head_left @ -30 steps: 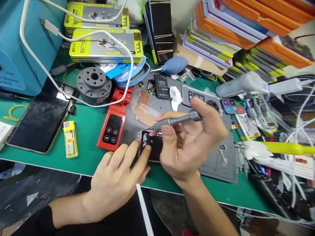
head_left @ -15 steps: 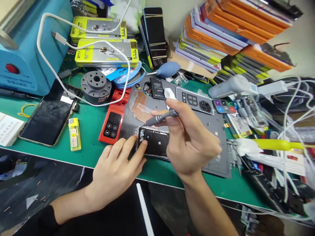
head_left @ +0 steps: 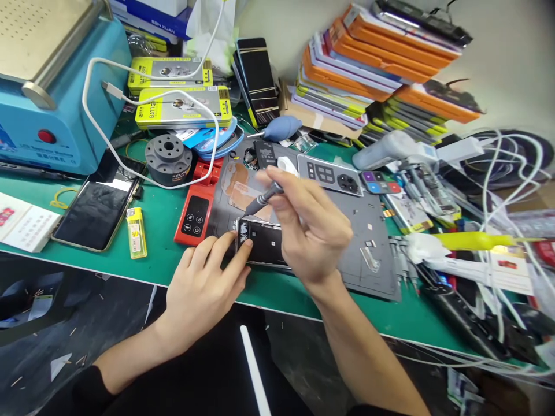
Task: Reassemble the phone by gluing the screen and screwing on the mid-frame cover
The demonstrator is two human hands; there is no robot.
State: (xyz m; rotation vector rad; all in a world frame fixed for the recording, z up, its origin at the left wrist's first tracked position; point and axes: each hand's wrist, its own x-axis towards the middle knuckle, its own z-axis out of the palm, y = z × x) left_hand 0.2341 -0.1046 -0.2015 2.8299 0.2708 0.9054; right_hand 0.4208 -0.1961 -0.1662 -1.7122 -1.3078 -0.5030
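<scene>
My left hand grips the left end of an opened phone, a black slab with a bare metal edge, its index fingertip pressing on the surface. The phone lies on a grey work mat. My right hand is closed around a dark grey precision screwdriver, held slanted like a pen. Its thin tip reaches the phone's upper left corner, just beyond my left fingertips; the exact contact is too small to see. My right hand hides the phone's right end.
A red device with a touch panel, a yellow lighter and another phone lie left. Behind are a round grey holder, battery boxes and a blue air blower. Cables and tools crowd the right.
The camera view has shifted, moving the bench contents within the picture. My right hand and the screwdriver have tilted a little; the tip stays at the phone's corner. My left hand keeps its hold.
</scene>
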